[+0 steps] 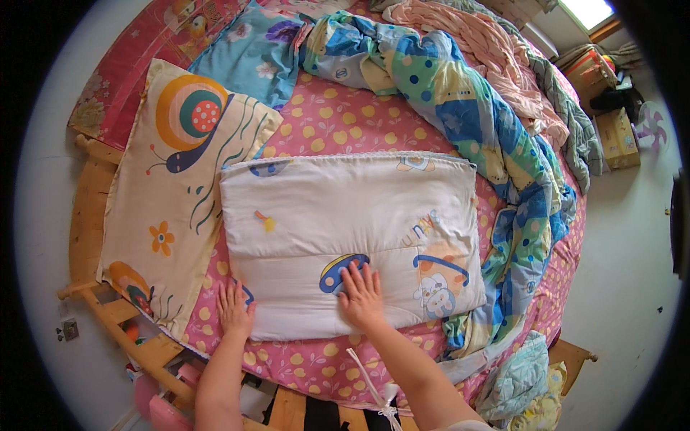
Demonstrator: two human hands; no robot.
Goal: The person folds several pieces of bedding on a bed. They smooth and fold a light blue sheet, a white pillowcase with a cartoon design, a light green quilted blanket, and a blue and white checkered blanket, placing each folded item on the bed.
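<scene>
A white quilted blanket [345, 210] with cartoon prints lies folded into a rectangle on the pink bedsheet [339, 116]. My right hand [364, 296] rests flat on its lower part, fingers spread over a blue printed shape. At the blanket's lower left corner lies my left hand [235, 312], palm down, partly on the blanket's edge and partly beside it. Neither hand grips anything. A cream pillow [178, 204] with a snail print is to the left, touching or nearly touching the blanket.
A bunched blue and green patterned quilt [458, 108] curves around the back and right. Behind it are a pink cloth [485, 59] and a blue floral pillow [253, 59]. Wooden bed rails [126, 342] run along the lower left. Crumpled cloths [515, 377] lie at lower right.
</scene>
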